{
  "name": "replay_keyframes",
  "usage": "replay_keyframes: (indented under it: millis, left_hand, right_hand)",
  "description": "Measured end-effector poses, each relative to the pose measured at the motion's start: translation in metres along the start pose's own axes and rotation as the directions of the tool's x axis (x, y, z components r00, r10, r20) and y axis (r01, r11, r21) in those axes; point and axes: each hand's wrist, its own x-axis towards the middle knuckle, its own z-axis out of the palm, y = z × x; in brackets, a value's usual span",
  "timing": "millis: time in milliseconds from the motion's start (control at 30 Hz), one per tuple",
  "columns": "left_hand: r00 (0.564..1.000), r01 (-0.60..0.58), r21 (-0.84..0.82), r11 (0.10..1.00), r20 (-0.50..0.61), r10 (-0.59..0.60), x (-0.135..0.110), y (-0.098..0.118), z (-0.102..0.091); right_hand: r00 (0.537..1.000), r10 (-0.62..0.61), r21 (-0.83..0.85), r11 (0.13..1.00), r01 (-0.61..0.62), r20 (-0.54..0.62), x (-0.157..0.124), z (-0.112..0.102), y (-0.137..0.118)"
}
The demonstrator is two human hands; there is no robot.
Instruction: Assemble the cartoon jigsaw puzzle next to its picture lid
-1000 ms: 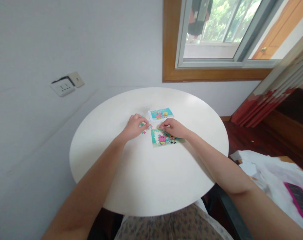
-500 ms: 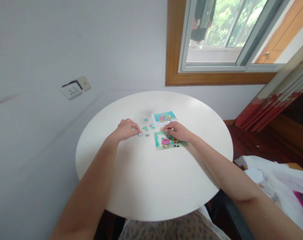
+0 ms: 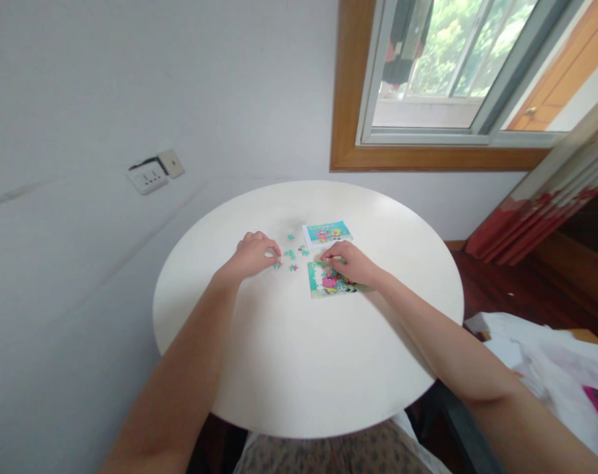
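Note:
A cartoon jigsaw puzzle point(image 3: 329, 284), partly assembled with a pale gap at its upper left, lies flat on the white round table point(image 3: 289, 355). My right hand point(image 3: 350, 261) is over its upper right part, thumb and fingers pinched at the top edge; what they hold, if anything, is too small to make out. To the left, my left hand point(image 3: 254, 255) has its fingertips closed at a small pink and teal puzzle piece point(image 3: 277, 265). Several loose pieces point(image 3: 289, 254) are scattered between the hands. Behind the puzzle lies a picture card point(image 3: 328, 232) with a similar cartoon scene.
A wall with a socket point(image 3: 148, 176) runs along the left and behind the table. A wood-framed window point(image 3: 441, 158) is at the back right, beside a red and cream curtain point(image 3: 520, 204). White sheets or bags point(image 3: 525, 342) lie at the lower right.
The view has shifted slightly. My left fingertips have risen a little at the pink and teal piece, which shows more clearly. My right hand stays at the puzzle's top edge.

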Motion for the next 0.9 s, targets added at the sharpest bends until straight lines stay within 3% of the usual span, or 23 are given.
replay_keyframes:
  millis: [100,300,500,733,900]
  left_hand:
    - [1.0,-0.005,-0.003,1.0,0.0,0.005,0.001,-0.002,0.002]
    - [0.995,-0.091,-0.071,0.993,-0.044,0.088,0.002,0.0,-0.001]
    - [0.984,-0.178,-0.139,0.974,-0.036,0.174,0.002,0.007,-0.004]
    - [0.973,-0.216,-0.179,0.96,0.037,0.226,0.0,0.01,-0.003]
    - [0.955,-0.258,-0.188,0.948,0.101,0.28,0.0,0.014,-0.001]
  right_hand:
    - [1.0,-0.001,-0.104,0.995,0.002,0.01,0.012,0.006,-0.011]
    - [0.981,0.113,-0.297,0.953,-0.062,0.157,0.042,0.019,-0.042]
    - [0.954,0.245,-0.373,0.913,-0.167,0.173,0.051,0.026,-0.068]
    - [0.919,0.35,-0.361,0.893,-0.269,0.179,0.055,0.031,-0.07]
    - [0.917,0.355,-0.299,0.908,-0.292,0.181,0.056,0.033,-0.061]
